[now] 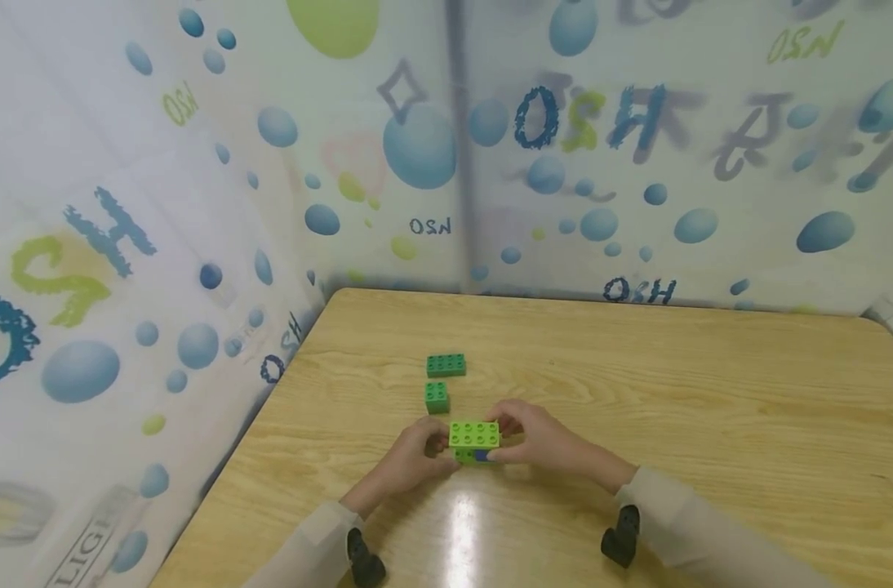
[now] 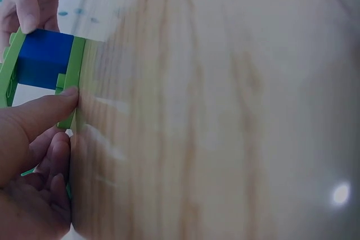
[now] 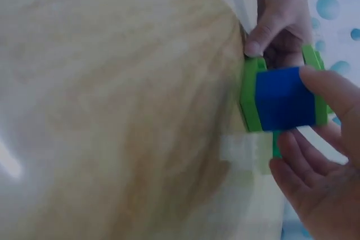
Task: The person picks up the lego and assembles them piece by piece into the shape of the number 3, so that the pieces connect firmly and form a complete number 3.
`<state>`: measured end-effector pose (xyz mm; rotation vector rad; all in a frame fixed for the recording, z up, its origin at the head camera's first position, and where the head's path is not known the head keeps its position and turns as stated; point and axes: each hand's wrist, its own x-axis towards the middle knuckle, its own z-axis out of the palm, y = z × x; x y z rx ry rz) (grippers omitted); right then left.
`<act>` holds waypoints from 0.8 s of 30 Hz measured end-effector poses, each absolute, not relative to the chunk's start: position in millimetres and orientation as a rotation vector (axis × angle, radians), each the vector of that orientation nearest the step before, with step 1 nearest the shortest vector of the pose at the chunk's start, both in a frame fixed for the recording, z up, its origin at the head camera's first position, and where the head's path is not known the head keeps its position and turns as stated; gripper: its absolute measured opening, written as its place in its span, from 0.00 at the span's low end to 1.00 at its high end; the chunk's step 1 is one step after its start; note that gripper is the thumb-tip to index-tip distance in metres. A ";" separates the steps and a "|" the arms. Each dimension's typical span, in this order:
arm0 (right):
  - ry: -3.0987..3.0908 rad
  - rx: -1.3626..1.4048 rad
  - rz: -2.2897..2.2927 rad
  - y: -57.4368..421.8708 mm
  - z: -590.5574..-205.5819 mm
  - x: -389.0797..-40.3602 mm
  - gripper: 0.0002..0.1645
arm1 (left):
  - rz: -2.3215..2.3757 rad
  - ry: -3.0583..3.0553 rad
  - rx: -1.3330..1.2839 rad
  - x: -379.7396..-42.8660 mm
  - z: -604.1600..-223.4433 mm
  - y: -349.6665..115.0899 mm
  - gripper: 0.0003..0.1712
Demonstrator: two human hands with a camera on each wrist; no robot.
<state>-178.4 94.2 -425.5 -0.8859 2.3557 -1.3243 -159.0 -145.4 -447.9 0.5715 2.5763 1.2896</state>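
Note:
A stack of toy building bricks stands close in front of the person. A flat light green brick (image 1: 474, 434) with rows of studs forms its top. Under its right end is a blue brick (image 3: 284, 99), and at the bottom lies a second flat light green brick (image 3: 252, 96). The left hand (image 1: 417, 457) pinches the bottom brick's left end, its thumb on the near side. From the right, the right hand (image 1: 538, 441) grips the top brick, its thumb tip at the joint with the blue brick. A gap shows between the two flat bricks at the left.
Behind the stack on the wooden table (image 1: 674, 392) lie a square dark green brick (image 1: 436, 397) and a longer dark green one (image 1: 446, 365). A patterned curtain (image 1: 601, 163) hangs along the table's back and left edges.

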 end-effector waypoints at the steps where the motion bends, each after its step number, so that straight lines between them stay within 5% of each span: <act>1: 2.331 -0.900 -1.301 96.7 -423.8 -180.9 0.23 | 1.291 2.577 0.570 -158.6 -447.8 -145.5 0.19; 12: 2.059 -1.053 -1.130 121.8 -408.1 -226.1 0.27 | 1.303 2.565 0.567 -158.9 -448.5 -146.3 0.19; 24: 2.104 -1.009 -1.149 92.4 -420.6 -262.1 0.23 | 1.287 2.571 0.560 -157.9 -446.0 -146.6 0.19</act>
